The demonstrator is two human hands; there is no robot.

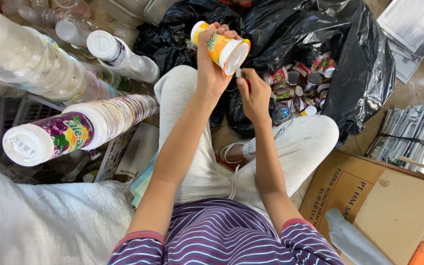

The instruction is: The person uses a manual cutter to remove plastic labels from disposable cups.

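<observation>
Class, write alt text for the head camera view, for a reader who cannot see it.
A seated person's left hand holds a yellow plastic cup on its side while the right hand picks at its rim. Beyond lies a black plastic bag of cups; nested cup stacks lie at left.

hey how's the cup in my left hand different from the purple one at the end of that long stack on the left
The yellow cup is single and gripped by the left hand, its open mouth facing the right hand. The purple cup caps a long nested stack lying on its side, white base toward the camera, untouched by either hand. The first has yellow-orange print, the second purple with green lettering. Both are small printed plastic drink cups.
</observation>
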